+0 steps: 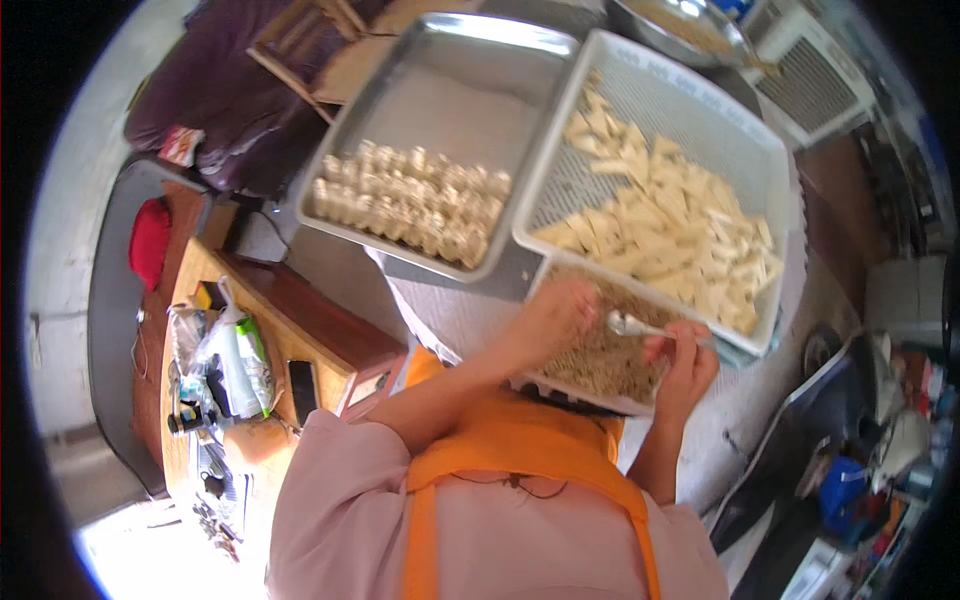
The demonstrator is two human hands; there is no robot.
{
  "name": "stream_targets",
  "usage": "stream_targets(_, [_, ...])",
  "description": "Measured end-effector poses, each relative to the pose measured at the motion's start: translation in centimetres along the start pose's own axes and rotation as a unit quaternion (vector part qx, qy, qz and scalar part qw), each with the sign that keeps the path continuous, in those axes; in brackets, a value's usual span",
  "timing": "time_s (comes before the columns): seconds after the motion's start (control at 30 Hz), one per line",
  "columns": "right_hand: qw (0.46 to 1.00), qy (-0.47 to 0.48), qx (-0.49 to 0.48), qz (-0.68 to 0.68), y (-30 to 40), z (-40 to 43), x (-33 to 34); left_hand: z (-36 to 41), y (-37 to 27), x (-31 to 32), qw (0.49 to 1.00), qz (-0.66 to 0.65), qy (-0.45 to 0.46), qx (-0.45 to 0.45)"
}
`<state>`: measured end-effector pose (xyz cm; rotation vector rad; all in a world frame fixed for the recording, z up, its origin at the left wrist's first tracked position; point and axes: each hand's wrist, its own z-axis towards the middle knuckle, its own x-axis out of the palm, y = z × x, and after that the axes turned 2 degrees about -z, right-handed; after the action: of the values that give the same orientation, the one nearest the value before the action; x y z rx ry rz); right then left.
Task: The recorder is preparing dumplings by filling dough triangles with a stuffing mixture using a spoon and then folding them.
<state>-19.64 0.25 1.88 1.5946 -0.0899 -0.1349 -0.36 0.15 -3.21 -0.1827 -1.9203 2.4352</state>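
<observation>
My left hand [568, 306], slightly blurred, is over the left part of a shallow plastic box of brown crumbly filling [600, 367]. Its fingers are curled, and whether something sits in them is hidden. Between the fingers of my right hand [684, 358] is a metal spoon [636, 325], its bowl pointing left above the filling. Just beyond the box, a white perforated plastic tray [555, 187] carries a heap of pale, flat, mostly triangular dough pieces [652, 225]. To its left, several small pale rolled pieces [412, 199] stand packed in rows at the near end of a metal tray [480, 97].
A metal bowl [679, 30] with yellowish contents stands beyond the white tray. On the left, a wooden table [322, 352] holds a black phone [303, 391] and plastic bags [232, 360]. A wooden chair [300, 75] is at the far left, and a white air conditioner [810, 71] at far right.
</observation>
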Motion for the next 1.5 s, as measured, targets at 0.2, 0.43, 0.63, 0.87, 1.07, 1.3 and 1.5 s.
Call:
stream_targets(0.2, [0.998, 0.028, -0.025, -0.055, -0.3, -0.6, 0.7, -0.1, -3.6, 0.2, 0.959, -0.194, 0.029, -0.203])
stream_targets(0.43, [0.995, 0.049, -0.028, -0.086, -0.9, -0.2, 0.4, -0.1, -4.5, 0.3, 0.990, -0.040, 0.039, -0.130])
stream_targets(0.63, [0.994, 0.046, -0.016, -0.100, -0.7, -0.2, 0.4, -0.1, -5.1, 0.4, 0.973, -0.110, 0.029, -0.201])
stream_targets(0.87, [0.994, 0.039, -0.036, -0.095, -0.8, -0.2, 0.5, 0.3, -4.8, 0.9, 0.957, -0.234, 0.056, -0.164])
stream_targets(1.07, [0.994, 0.032, -0.026, -0.100, -0.8, -0.3, 0.3, 0.1, -4.4, 0.3, 0.937, -0.193, 0.141, -0.256])
stream_targets(1.3, [0.995, 0.026, -0.020, -0.097, -0.7, -0.4, 0.4, -0.1, -3.2, -0.1, 0.940, -0.243, 0.096, -0.220])
stream_targets(1.5, [0.996, 0.028, -0.018, -0.079, -1.0, -0.3, 0.5, 0.4, -4.4, 0.3, 0.945, -0.259, 0.048, -0.196])
